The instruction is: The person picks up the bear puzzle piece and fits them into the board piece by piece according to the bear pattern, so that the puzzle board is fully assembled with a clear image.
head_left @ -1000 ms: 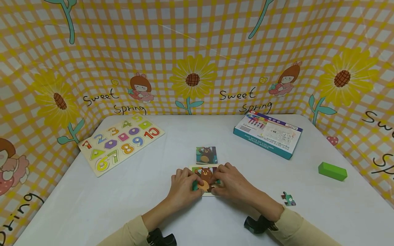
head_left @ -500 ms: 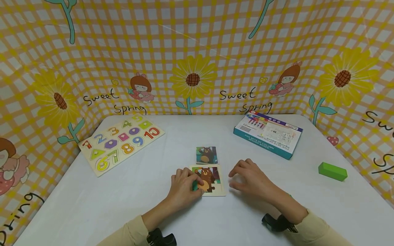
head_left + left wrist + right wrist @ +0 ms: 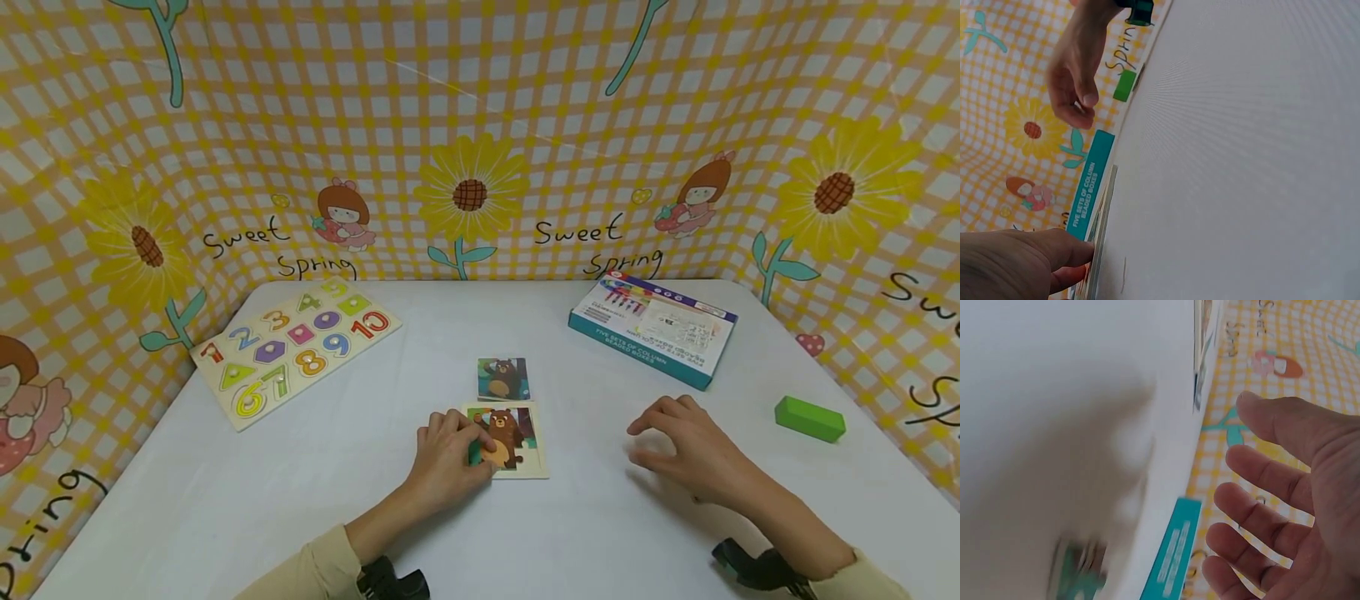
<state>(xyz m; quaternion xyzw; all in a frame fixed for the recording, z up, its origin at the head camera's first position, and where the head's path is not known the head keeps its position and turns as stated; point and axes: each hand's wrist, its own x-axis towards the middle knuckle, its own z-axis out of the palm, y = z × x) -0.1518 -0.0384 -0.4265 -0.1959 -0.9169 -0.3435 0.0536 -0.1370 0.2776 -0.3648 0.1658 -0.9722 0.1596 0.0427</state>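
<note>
A small bear jigsaw puzzle [image 3: 504, 427] lies in its pale tray on the white table, its lower right corner showing bare board. My left hand [image 3: 447, 458] holds it at the left, index fingertip over the bear and thumb at the bottom edge. Off to the right, my right hand [image 3: 693, 450] hovers with fingers relaxed and nothing between them. Below that hand, a loose green-and-brown puzzle piece [image 3: 1079, 572] shows blurred in the right wrist view; in the head view the hand mostly hides it. A matching bear picture card [image 3: 503, 378] lies just beyond the tray.
A wooden number board [image 3: 296, 354] lies at the back left. At the back right is a flat teal-edged box [image 3: 652, 329] of beaded boxes, with a green block [image 3: 810, 418] nearer the right edge. A checked cloth [image 3: 390, 108] hangs behind the table.
My right hand has left the puzzle and moved right, over the loose piece, which it now covers in the head view. My left hand has stayed on the puzzle.
</note>
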